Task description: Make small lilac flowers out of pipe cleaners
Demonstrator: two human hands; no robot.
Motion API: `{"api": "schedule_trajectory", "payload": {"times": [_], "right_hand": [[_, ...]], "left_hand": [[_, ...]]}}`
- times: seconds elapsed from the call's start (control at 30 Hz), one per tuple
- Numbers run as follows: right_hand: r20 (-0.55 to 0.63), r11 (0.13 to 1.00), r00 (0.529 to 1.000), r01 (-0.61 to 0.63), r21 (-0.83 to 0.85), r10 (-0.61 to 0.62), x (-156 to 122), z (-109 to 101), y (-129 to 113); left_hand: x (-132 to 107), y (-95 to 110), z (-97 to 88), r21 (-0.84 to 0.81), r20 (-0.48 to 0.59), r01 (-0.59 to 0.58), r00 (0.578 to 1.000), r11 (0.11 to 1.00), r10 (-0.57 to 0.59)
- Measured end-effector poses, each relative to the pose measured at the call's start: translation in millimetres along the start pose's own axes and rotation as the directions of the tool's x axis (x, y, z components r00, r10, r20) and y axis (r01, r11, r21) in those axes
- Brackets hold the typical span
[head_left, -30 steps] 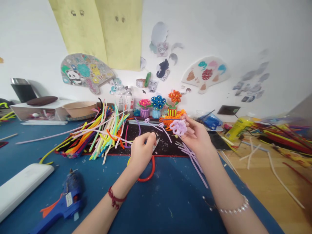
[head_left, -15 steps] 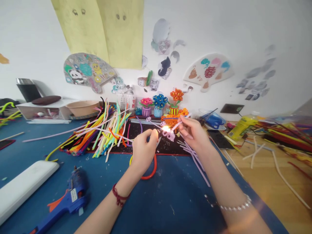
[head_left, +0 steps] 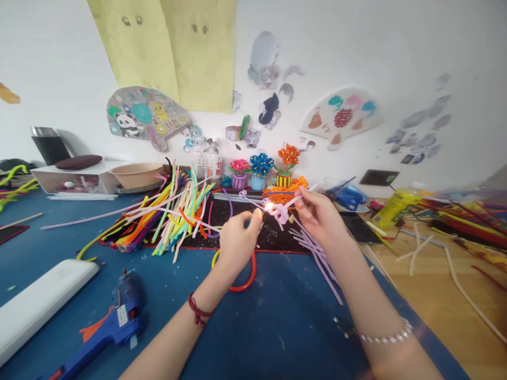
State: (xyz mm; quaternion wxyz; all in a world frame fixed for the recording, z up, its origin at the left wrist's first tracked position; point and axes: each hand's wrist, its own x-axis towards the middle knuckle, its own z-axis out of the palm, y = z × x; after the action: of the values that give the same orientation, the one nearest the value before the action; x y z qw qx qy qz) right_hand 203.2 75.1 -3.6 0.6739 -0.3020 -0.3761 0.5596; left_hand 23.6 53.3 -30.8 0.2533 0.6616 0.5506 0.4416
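My left hand [head_left: 240, 237] is closed with the thumb raised, round a lighter whose body my fingers mostly hide. A bright flame [head_left: 269, 206] burns just past its thumb. My right hand [head_left: 319, 216] pinches the stem of a lilac pipe-cleaner flower [head_left: 280, 214]. Its looped petals hang beside the flame; whether the two touch I cannot tell. Below my right hand, several loose lilac pipe cleaners [head_left: 317, 253] lie across the edge of a black mat [head_left: 273, 240]. Other small lilac loops lie on the mat behind the flame.
Left of the mat is a heap of coloured pipe cleaners [head_left: 178, 216]. A blue glue gun [head_left: 119, 316] and a white bar-shaped box [head_left: 47, 306] lie nearer. Small potted pipe-cleaner flowers [head_left: 261, 174] stand by the wall. On the right are a phone [head_left: 360, 228] and yellow bottle [head_left: 398, 205].
The flower in my right hand has turned a little and now sits slightly right of the flame. My left hand stays near it, flame still lit. The whole view has shifted slightly.
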Motion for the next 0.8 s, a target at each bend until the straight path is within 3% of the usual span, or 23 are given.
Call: {"api": "schedule_trajectory", "payload": {"times": [0.1, 0.17, 0.27, 0.37, 0.5, 0.6, 0.67, 0.73, 0.8], "right_hand": [[-0.023, 0.974, 0.994, -0.103, 0.2, 0.11, 2, -5, -6], [-0.022, 0.931, 0.984, -0.16, 0.327, 0.177, 4, -10, -9], [-0.003, 0.892, 0.978, -0.189, 0.411, 0.208, 7, -15, -10], [0.072, 0.9, 0.98, -0.2, 0.388, 0.186, 10, -18, -7], [0.1, 0.937, 0.99, -0.128, 0.325, 0.101, 11, -16, -1], [0.044, 0.978, 0.998, 0.042, 0.203, -0.052, 8, -10, 3], [0.022, 0.981, 0.98, 0.196, 0.008, -0.196, 7, -7, 7], [0.062, 0.907, 0.94, 0.341, -0.248, -0.336, 6, -7, 12], [0.152, 0.756, 0.904, 0.419, -0.504, -0.399, 8, -10, 19]], "left_hand": [[2, -12, -2.0, 0.181, 0.282, -0.081, 0.959, 0.98, 0.027], [2, -19, -1.4, 0.35, 0.337, -0.17, 0.94, 0.921, 0.046], [1, -29, 1.7, 0.607, 0.284, -0.3, 0.947, 0.736, 0.151], [1, -37, 4.3, 0.737, 0.224, -0.266, 0.964, 0.621, 0.147], [0, -34, 4.9, 0.727, 0.191, -0.266, 0.964, 0.633, 0.186], [-2, -23, 3.0, 0.648, 0.17, -0.265, 0.964, 0.714, 0.204], [-3, -17, 0.9, 0.596, 0.157, -0.243, 0.97, 0.766, 0.187], [-5, -14, -0.3, 0.57, 0.142, -0.197, 0.98, 0.798, 0.141], [-7, -13, 1.1, 0.578, 0.146, -0.163, 0.985, 0.8, 0.096]]}}
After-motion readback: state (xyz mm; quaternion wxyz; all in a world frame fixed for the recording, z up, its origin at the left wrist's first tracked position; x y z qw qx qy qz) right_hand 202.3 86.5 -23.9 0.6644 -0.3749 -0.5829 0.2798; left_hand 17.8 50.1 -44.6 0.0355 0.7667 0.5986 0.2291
